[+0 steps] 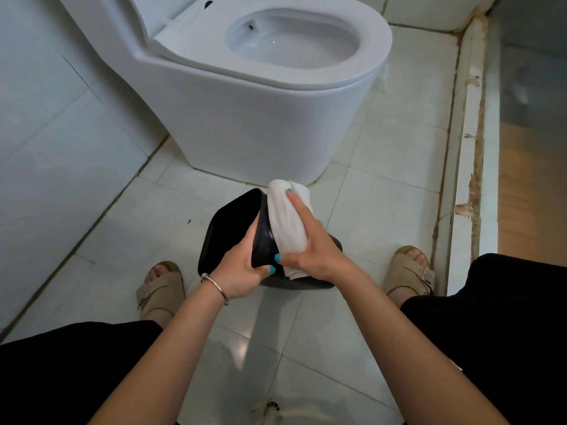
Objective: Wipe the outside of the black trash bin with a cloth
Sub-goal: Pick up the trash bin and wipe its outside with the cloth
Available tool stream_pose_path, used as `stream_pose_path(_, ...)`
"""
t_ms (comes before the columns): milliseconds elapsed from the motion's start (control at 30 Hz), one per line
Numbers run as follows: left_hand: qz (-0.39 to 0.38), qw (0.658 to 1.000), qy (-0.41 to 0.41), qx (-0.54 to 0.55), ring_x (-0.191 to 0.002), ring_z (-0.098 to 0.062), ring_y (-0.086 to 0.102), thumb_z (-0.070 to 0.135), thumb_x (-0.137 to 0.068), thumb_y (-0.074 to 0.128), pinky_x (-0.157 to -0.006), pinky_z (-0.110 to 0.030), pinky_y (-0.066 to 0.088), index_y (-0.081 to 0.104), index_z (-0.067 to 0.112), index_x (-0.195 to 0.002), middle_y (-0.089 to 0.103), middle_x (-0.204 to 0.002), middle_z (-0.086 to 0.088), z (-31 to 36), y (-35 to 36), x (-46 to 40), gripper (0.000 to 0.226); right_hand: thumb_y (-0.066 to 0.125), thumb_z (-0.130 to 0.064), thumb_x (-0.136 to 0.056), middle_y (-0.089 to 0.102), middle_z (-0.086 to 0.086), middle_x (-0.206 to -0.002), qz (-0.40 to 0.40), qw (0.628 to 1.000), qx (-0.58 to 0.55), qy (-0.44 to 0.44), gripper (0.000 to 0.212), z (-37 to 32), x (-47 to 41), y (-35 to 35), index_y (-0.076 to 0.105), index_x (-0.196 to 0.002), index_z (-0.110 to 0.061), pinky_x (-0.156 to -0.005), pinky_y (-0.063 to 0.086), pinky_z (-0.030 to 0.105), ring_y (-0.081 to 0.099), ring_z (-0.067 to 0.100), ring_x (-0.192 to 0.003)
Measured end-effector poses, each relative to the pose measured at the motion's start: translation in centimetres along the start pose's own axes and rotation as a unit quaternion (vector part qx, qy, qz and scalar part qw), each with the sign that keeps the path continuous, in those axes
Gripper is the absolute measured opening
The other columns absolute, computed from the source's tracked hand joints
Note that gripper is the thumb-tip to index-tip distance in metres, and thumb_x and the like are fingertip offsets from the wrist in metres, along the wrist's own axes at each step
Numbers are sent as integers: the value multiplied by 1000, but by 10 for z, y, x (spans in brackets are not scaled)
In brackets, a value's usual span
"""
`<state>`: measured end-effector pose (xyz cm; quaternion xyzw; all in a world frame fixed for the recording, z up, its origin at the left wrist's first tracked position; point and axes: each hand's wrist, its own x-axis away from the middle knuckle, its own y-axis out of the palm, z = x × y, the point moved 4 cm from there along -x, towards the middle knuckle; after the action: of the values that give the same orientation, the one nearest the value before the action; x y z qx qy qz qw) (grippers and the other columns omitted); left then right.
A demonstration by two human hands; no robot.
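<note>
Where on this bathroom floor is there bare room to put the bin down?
Bare tiles lie between the toilet and the right curb, and left of the black trash bin toward the wall. It is crowded between the sandals.

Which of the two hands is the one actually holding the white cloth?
The right hand: it presses the white cloth against the tilted black bin's side. The left hand, wearing a bracelet, grips the bin's rim instead.
</note>
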<state>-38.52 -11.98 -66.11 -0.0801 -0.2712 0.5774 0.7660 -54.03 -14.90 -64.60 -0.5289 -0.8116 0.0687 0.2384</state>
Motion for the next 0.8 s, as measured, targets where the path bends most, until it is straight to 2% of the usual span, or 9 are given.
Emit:
stream_pose_path(100, 1, 1000, 8, -4, -137, -12, 31, 5, -76, 71, -111, -27, 30, 6, 31, -152, 31, -150, 6, 3, -2, -3, 104, 81, -24, -68, 33, 6, -142, 12, 1000, 14, 9, 114, 6, 2, -8, 3, -139, -67, -106, 38, 43, 40, 27, -127)
stream_pose_path(200, -9, 1000, 13, -27, -136, -16, 33, 8, -77, 72, -110, -30, 33, 3, 33, -152, 30, -151, 3, 6, -1, -7, 105, 80, -21, -71, 36, 8, -134, 19, 998, 37, 36, 115, 11, 2, -14, 0, -139, -66, -104, 40, 45, 43, 30, -122)
stream_pose_path(267, -9, 999, 18, -45, -135, -17, 35, 10, -77, 72, -108, -29, 33, 1, 36, -151, 32, -150, 3, 7, 0, -8, 105, 79, -20, -73, 36, 8, -130, 22, 999, 25, 33, 112, 10, 2, -10, 1, -141, -64, -101, 40, 39, 44, 29, -117)
stream_pose_path(367, -14, 999, 27, -38, -134, -16, 38, 19, -71, 70, -109, -35, 36, 2, 41, -149, 35, -148, 7, 6, -1, -7, 106, 76, -20, -77, 37, 8, -125, 24, 1000, 4, 12, 107, 0, 3, -1, 2, -142, -62, -90, 37, 30, 44, 24, -107)
stream_pose_path(467, -19, 999, 31, -13, -137, -11, 33, 20, -69, 69, -112, -33, 32, 5, 39, -150, 33, -150, 10, 4, -4, -8, 105, 75, -23, -77, 39, 10, -126, 19, 1000, 21, -2, 107, -3, -2, 0, 1, -141, -63, -92, 40, 33, 46, 26, -107)
stream_pose_path(533, -15, 1000, 26, -5, -139, -12, 31, 15, -71, 70, -112, -29, 29, 6, 35, -151, 31, -150, 8, 4, -6, -8, 105, 75, -23, -78, 39, 10, -128, 13, 999, 41, 14, 108, 2, -5, -6, -3, -140, -65, -94, 40, 36, 46, 28, -108)
stream_pose_path(667, -17, 999, 21, -23, -136, -13, 34, 15, -73, 70, -110, -30, 33, 2, 36, -151, 31, -150, 6, 3, -4, -9, 106, 72, -23, -83, 34, 10, -122, -15, 996, 75, 55, 106, 13, -6, -13, -7, -140, -63, -89, 38, 35, 45, 31, -106)
stream_pose_path(733, -15, 999, 16, -27, -133, -12, 37, 9, -77, 70, -107, -26, 33, -1, 36, -151, 32, -149, 8, 2, 0, -9, 106, 70, -22, -85, 29, 8, -121, -29, 997, 64, 45, 103, 7, -2, -9, -6, -142, -62, -87, 37, 30, 45, 29, -105)
stream_pose_path(800, -11, 1000, 17, -4, -131, -8, 38, 8, -75, 68, -103, -21, 33, -1, 36, -151, 34, -147, 12, 2, 2, -8, 106, 68, -19, -86, 28, 6, -120, -41, 997, 60, 16, 101, -4, 0, 0, -4, -143, -61, -78, 36, 18, 44, 20, -95)
